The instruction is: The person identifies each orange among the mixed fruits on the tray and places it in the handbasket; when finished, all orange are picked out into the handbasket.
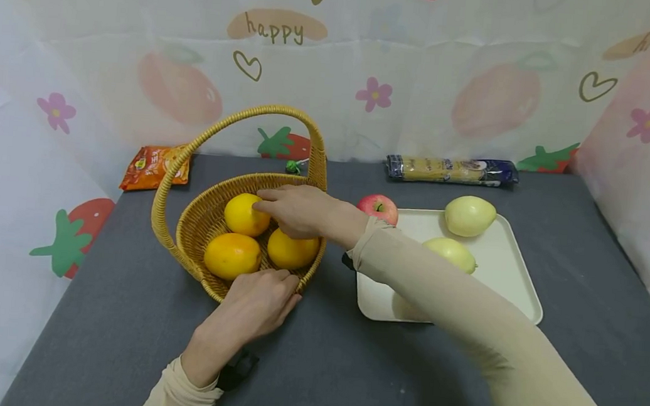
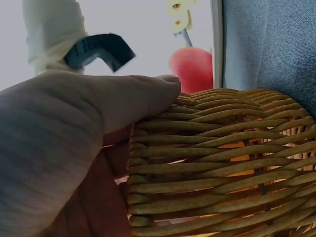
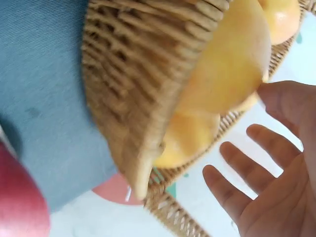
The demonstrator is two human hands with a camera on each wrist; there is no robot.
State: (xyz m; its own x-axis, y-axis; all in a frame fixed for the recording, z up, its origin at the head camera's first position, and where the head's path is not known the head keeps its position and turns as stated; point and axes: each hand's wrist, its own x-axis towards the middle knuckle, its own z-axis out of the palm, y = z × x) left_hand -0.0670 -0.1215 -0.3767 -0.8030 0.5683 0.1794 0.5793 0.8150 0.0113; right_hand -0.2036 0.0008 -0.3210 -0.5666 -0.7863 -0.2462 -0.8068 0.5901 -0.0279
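A wicker basket [image 1: 195, 222] with a tall arched handle stands left of centre and holds three yellow-orange round fruits [image 1: 232, 256]. My left hand [image 1: 258, 302] grips its near rim, and the left wrist view shows the thumb over the woven edge [image 2: 222, 168] and the fingers on the other side. Above the fruits reaches my right hand [image 1: 302, 211], coming from the right. In the right wrist view its fingers [image 3: 227, 190] are spread and loosely bent with nothing held. The thumb is close to one fruit [image 3: 227, 64]; whether it touches, I cannot tell.
Right of the basket lies a cream tray [image 1: 509, 272] with pale green fruits [image 1: 470, 216], partly covered by my right forearm. A red apple [image 1: 378, 208] is at its corner. An orange packet [image 1: 149, 168] and a pasta pack [image 1: 452, 171] lie at the back.
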